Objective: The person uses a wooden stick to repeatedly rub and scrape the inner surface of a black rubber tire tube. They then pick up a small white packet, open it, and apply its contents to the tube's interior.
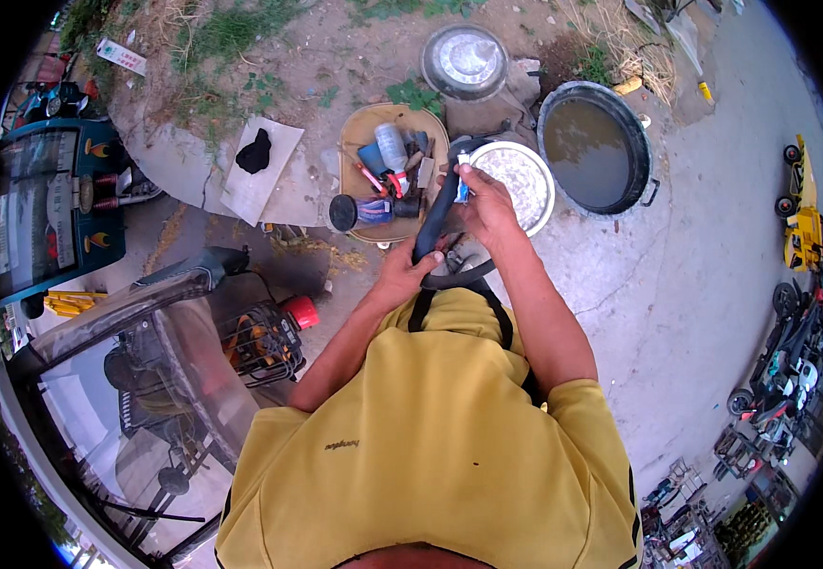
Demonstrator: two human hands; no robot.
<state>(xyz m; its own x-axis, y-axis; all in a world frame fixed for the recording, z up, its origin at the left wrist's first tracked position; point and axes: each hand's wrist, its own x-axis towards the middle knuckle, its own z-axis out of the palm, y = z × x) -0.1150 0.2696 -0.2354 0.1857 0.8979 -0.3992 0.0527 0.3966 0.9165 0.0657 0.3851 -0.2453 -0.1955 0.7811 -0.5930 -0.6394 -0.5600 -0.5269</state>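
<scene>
A black rubber inner tube runs up in front of me, with a thinner loop of it bending round near my lap. My left hand grips its lower part, thumb across the rubber. In my right hand, pinched between thumb and fingers, is a small white-and-blue squeeze tube, held close against the rubber. Just beyond my hands lies a tan tray of tools and supplies, among them a clear plastic bottle. A white round basin stands partly behind my right hand.
A dark tub of murky water stands at the far right, near a metal lid. A black cloth lies on a pale board. Left are a covered vehicle and a teal three-wheeler; motorcycles line the right.
</scene>
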